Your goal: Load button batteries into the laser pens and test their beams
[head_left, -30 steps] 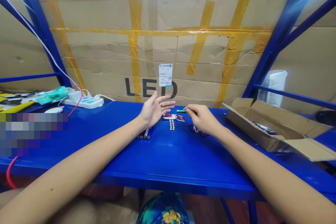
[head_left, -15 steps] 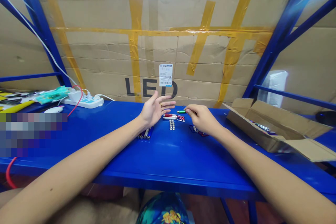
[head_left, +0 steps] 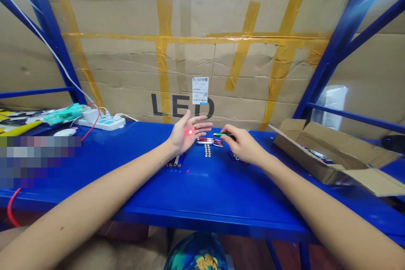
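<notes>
My right hand (head_left: 242, 141) is closed around a green laser pointer (head_left: 225, 135), its tip aimed left. Opposite it, my left hand (head_left: 188, 133) is open, palm facing the pointer with fingers stretched out, and a bright red dot glows on the palm. Between the hands, red and silver pen-like tubes (head_left: 207, 141) lie on the blue table. Just in front of these stand small round silver button cells (head_left: 207, 150) in two columns. Below my left wrist are several dark and blue tubes (head_left: 176, 161), partly hidden by it. Carabiner-like clips (head_left: 234, 157) lie under my right hand.
An open cardboard box (head_left: 316, 160) with some tubes inside stands at the right. On the left are a white power strip (head_left: 109, 122), cables and a turquoise packet (head_left: 65, 114). A large taped cardboard sheet (head_left: 133, 67) rises behind the blue table (head_left: 202, 194).
A red dot has appeared on my left palm, with a faint red spot on the table. My right fingers have shifted their grip along the green pointer; my left hand stays in place.
</notes>
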A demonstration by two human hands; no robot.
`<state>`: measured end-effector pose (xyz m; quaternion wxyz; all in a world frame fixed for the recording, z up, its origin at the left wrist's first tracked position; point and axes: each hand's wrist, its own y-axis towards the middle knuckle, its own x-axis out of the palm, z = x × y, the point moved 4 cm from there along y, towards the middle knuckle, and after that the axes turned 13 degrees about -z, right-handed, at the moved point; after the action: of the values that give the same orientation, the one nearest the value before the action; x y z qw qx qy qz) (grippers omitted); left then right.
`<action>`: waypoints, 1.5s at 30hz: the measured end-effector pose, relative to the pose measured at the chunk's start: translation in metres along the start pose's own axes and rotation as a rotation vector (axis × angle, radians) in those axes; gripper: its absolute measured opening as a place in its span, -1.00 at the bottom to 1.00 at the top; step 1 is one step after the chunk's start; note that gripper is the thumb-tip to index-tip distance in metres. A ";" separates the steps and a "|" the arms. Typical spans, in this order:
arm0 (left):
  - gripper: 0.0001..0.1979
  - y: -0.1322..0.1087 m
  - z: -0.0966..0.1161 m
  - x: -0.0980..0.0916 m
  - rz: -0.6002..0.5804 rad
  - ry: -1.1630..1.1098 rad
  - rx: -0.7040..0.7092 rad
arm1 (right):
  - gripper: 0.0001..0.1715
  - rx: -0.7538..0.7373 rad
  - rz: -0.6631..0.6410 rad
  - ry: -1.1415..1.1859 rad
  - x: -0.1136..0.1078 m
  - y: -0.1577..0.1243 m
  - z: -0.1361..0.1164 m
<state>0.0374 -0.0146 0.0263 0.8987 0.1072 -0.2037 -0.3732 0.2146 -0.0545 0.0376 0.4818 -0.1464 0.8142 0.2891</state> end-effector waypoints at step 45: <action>-0.86 0.015 0.006 -0.010 0.025 0.975 0.033 | -0.66 0.022 0.017 0.115 0.014 0.035 0.020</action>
<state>0.0377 0.0032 0.0340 0.8921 0.2814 0.2340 -0.2652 0.2036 -0.0137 0.0294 0.4335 -0.1506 0.8448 0.2753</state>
